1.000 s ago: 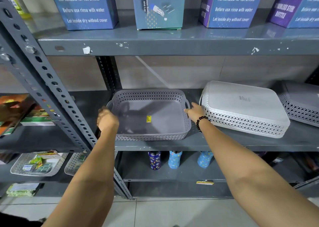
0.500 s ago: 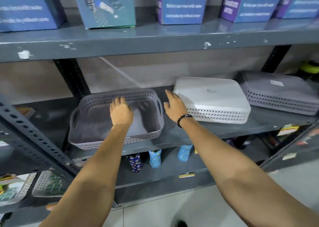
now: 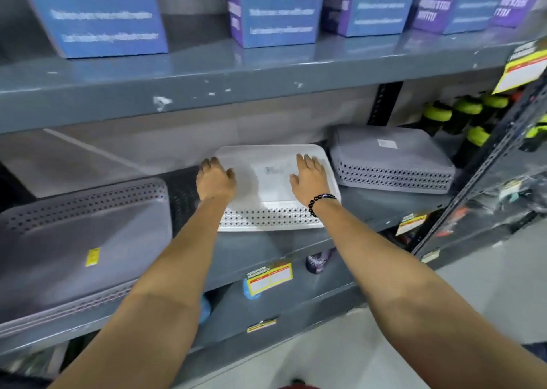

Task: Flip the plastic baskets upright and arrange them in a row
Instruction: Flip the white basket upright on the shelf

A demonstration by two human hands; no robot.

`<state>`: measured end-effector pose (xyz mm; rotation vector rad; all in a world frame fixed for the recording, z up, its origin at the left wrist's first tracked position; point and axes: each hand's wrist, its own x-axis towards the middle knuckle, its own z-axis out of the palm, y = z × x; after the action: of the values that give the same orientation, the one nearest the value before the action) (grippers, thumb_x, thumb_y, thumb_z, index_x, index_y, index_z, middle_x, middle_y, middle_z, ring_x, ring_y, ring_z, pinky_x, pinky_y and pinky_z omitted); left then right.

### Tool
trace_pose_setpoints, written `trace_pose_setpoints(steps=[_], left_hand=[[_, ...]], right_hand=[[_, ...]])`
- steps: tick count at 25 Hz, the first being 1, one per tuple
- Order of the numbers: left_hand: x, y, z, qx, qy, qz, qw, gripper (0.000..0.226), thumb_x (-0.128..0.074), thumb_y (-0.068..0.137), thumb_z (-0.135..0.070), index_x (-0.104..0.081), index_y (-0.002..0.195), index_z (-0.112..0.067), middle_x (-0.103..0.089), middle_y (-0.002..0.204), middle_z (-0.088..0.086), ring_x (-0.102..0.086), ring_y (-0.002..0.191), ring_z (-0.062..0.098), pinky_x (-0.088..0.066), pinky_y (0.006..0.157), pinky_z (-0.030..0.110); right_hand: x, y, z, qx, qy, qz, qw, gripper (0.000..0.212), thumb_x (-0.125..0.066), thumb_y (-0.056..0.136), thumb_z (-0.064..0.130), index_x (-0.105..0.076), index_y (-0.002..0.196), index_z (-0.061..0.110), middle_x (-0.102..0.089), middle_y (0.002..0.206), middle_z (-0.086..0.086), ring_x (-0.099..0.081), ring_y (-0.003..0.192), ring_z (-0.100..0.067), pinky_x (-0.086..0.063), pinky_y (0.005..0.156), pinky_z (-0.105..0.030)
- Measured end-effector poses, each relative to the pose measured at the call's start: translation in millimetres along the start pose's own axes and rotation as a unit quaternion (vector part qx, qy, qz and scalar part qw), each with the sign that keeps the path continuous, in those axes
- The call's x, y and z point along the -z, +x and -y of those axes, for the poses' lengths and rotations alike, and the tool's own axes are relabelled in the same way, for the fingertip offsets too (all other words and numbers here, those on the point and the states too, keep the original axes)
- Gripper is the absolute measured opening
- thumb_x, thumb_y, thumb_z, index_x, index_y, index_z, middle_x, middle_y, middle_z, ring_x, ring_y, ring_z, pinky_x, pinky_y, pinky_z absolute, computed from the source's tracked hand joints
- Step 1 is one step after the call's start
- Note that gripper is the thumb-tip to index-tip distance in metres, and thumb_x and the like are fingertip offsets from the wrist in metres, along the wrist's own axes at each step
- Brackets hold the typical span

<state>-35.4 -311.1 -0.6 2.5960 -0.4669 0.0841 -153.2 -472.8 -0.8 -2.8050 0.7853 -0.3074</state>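
Observation:
Three plastic baskets sit on the middle grey shelf (image 3: 284, 249). A grey basket (image 3: 80, 240) stands upright at the left, with a yellow sticker inside. In the middle lies a white basket (image 3: 266, 217), upside down. My left hand (image 3: 215, 178) rests on its left top edge, and my right hand (image 3: 310, 178), with a black bead bracelet at the wrist, lies flat on its upturned bottom. Both hands have fingers spread and grip nothing. A second grey basket (image 3: 390, 160) lies upside down to the right.
Blue and purple boxes (image 3: 275, 7) line the shelf above. Black bottles with green caps (image 3: 464, 116) stand right of the baskets. A perforated upright post (image 3: 485, 166) runs down at the right. Price tags (image 3: 269, 276) hang on the shelf edge, with small bottles below.
Both hands left the upright grey basket and moved right onto the upturned white basket. The view swung right, so the grey basket now sits at the far left.

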Motion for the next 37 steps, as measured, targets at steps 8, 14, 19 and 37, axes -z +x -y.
trace_pose_setpoints(steps=[8, 14, 19, 37], left_hand=[[-25.1, 37.8, 4.9, 0.210, -0.097, 0.075, 0.970, 0.065, -0.030, 0.090, -0.050, -0.046, 0.134, -0.004, -0.047, 0.138, 0.024, -0.046, 0.126, 0.043, -0.039, 0.106, 0.051], [-15.1, 26.1, -0.7, 0.266, -0.164, 0.013, 0.950, 0.076, -0.024, 0.092, -0.062, -0.045, 0.135, -0.002, -0.046, 0.140, 0.025, -0.046, 0.128, 0.041, -0.037, 0.108, 0.048], [22.0, 18.0, 1.1, 0.212, -0.431, -0.134, 0.867, 0.061, -0.034, 0.093, -0.054, -0.044, 0.139, -0.015, -0.045, 0.145, 0.012, -0.046, 0.133, 0.028, -0.035, 0.112, 0.038], [46.3, -48.9, 31.2, 0.337, -0.121, -0.084, 0.930, 0.025, -0.058, 0.089, -0.010, -0.064, 0.104, 0.009, -0.067, 0.110, 0.028, -0.060, 0.111, 0.040, -0.050, 0.091, 0.043]], right_hand=[[-9.1, 45.0, -56.0, -0.131, 0.036, 0.083, 0.987, 0.062, -0.029, 0.098, 0.038, -0.020, 0.146, 0.000, -0.027, 0.150, -0.024, -0.027, 0.138, -0.039, -0.026, 0.113, -0.052], [1.3, 63.2, -37.8, -0.226, 0.255, 0.094, 0.935, 0.078, -0.033, 0.092, 0.053, -0.015, 0.147, 0.000, -0.027, 0.149, -0.024, -0.033, 0.135, -0.039, -0.035, 0.107, -0.048], [33.6, 67.1, -19.3, -0.251, 0.485, -0.108, 0.831, 0.059, -0.041, 0.094, 0.044, -0.044, 0.134, 0.001, -0.044, 0.131, -0.021, -0.046, 0.117, -0.033, -0.036, 0.100, -0.039], [19.7, 21.3, -60.0, -0.309, 0.434, 0.032, 0.846, 0.032, -0.064, 0.080, 0.025, -0.064, 0.099, -0.001, -0.062, 0.090, -0.010, -0.061, 0.091, -0.026, -0.050, 0.084, -0.034]])
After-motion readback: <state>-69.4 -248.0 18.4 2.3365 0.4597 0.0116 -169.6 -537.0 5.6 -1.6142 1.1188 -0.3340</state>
